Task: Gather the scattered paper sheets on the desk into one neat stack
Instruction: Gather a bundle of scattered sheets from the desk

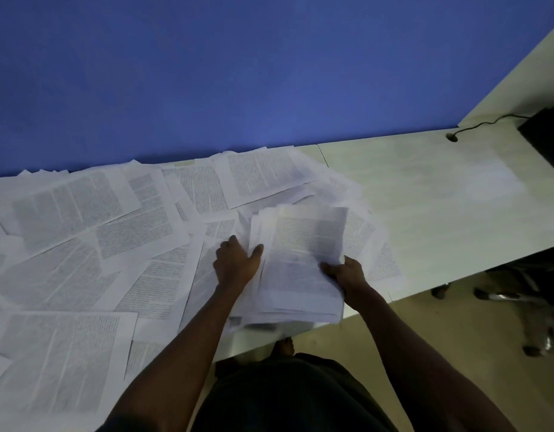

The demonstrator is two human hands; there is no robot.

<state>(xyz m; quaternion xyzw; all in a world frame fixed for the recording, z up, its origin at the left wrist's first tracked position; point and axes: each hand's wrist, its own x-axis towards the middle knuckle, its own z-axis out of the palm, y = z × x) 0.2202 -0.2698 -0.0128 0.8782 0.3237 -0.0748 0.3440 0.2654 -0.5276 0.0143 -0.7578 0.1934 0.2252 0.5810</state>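
Two hands are seen from above at the front edge of a pale desk [425, 188]. A thick stack of printed sheets [300, 263] is held between them, its near end overhanging the desk's front edge. The stack's left side is clasped by the left hand [236, 265], thumb laid on top; its right side is gripped by the right hand [347, 274], thumb curled over the top page. Many loose printed sheets [82, 232] are spread, overlapping, across the desk's left half, from front edge to back edge. A blue partition [238, 73] is set along the back edge. Near the right back corner a black cable [484, 123] is seen. Chair castors [487, 296] are visible on the floor beneath the desk's right end.
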